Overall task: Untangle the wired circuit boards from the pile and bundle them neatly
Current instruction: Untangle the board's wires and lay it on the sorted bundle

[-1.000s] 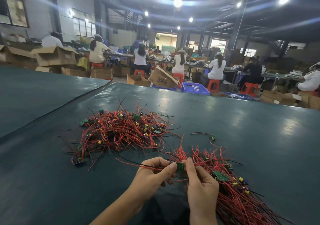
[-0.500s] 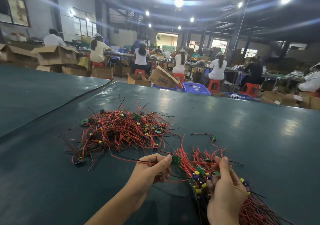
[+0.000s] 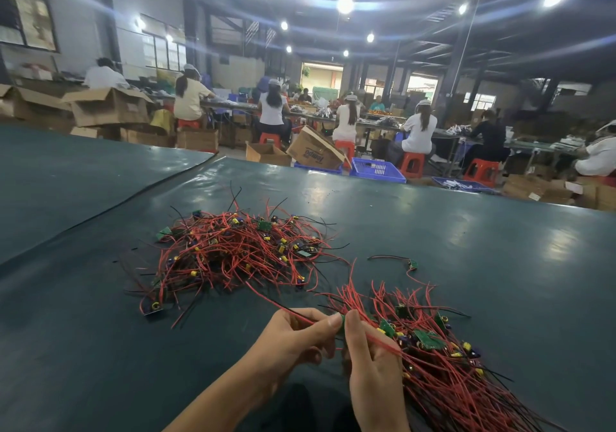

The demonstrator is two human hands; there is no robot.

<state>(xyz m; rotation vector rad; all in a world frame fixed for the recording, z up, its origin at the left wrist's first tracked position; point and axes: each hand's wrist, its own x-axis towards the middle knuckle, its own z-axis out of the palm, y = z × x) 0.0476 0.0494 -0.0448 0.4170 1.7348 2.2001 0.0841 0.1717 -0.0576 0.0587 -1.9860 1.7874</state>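
Note:
A tangled pile of red and black wires with small green circuit boards lies on the dark green table, left of centre. A gathered bundle of wired boards fans out at the lower right. My left hand pinches a small green board whose red and black wires trail back toward the pile. My right hand holds the bundle near its boards, its fingertips meeting the left hand's at that small board.
One loose wired board lies alone right of the pile. A seam in the table cover runs diagonally at the left. Beyond the far edge are cardboard boxes, a blue crate and seated workers at benches.
My right hand, which had lifted the bundle's boards up half a second ago, came back to meet my left hand at the small board. The board's wires now trail toward the pile.

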